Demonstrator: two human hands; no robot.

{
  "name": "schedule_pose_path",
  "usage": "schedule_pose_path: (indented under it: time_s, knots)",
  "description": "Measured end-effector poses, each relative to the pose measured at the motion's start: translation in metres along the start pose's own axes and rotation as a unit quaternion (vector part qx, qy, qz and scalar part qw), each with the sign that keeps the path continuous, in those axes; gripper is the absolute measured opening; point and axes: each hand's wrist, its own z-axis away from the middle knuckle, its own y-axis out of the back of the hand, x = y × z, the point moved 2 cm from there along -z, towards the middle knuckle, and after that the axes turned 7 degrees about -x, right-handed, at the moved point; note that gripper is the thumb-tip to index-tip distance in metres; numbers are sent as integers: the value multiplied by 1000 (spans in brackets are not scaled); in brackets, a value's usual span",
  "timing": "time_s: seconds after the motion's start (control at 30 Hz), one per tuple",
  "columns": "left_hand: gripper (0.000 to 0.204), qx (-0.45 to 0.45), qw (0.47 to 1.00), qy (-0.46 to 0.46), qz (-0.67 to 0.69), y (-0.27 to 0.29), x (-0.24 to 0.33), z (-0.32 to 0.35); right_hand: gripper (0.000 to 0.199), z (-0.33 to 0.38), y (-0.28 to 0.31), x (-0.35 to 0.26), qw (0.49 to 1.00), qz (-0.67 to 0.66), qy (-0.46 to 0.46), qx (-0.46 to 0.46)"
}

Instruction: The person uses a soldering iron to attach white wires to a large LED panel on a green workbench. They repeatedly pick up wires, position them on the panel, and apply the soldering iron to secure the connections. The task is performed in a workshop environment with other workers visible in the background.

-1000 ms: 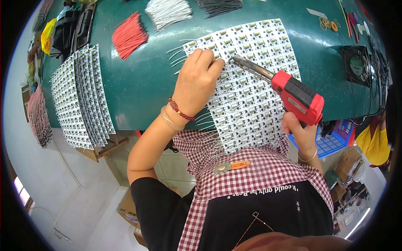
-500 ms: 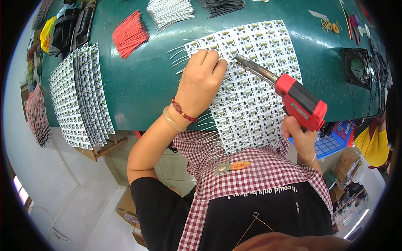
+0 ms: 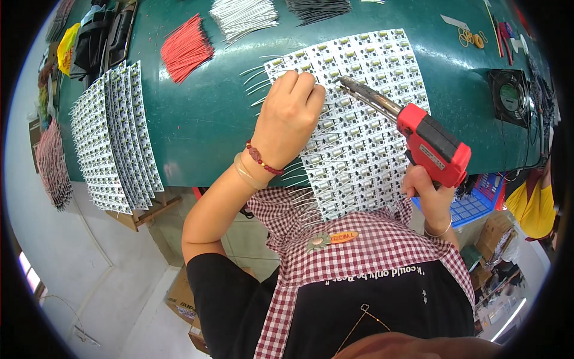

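Observation:
A white circuit board panel [image 3: 359,143] lies on the green table, covered with rows of small parts. White wires [image 3: 297,173] stick out along its left edge. Over the upper left of the panel, my left hand [image 3: 293,110] is closed with fingertips pinched together; what they hold is hidden beneath them. My right hand [image 3: 429,188] wraps round the handle of a red and black soldering gun [image 3: 436,146]. The gun's long metal tip points up and left, ending just right of my left fingertips, close over the panel. Whether the tip touches it, I cannot tell.
Several similar panels [image 3: 113,137] overlap at the table's left. Bundles of red wires [image 3: 186,49], white wires [image 3: 244,19] and black wires [image 3: 317,9] lie at the back. At the right stand a black fan [image 3: 509,97] and, lower, a blue basket [image 3: 472,204].
The soldering gun and my right hand have shifted slightly to the right. My left hand stays pinched in nearly the same place, and the panel has hardly moved.

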Motion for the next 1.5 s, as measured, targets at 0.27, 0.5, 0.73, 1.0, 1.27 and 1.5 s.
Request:
schedule_pose_path:
  time_s: [0.27,0.5,0.73,1.0,1.27,1.5]
  knots:
    - [23,-7,1000,4,-12,3,1,1,15,-5,-3,-12,999,-34,-3,15]
    - [23,7,1000,17,-2,22,-1,2,18,-12,8,-13,997,-56,44,-10]
    - [23,0,1000,9,6,6,-5,-1,27,-27,9,-9,999,-25,22,-32]
    - [20,6,1000,15,6,-1,-5,0,25,-32,3,-10,999,-23,11,-38]
    - [18,13,1000,17,9,-1,-4,-1,22,-33,2,-14,999,25,20,-34]
    - [19,13,1000,17,4,-1,-3,-1,28,-27,5,-9,999,23,31,-8]
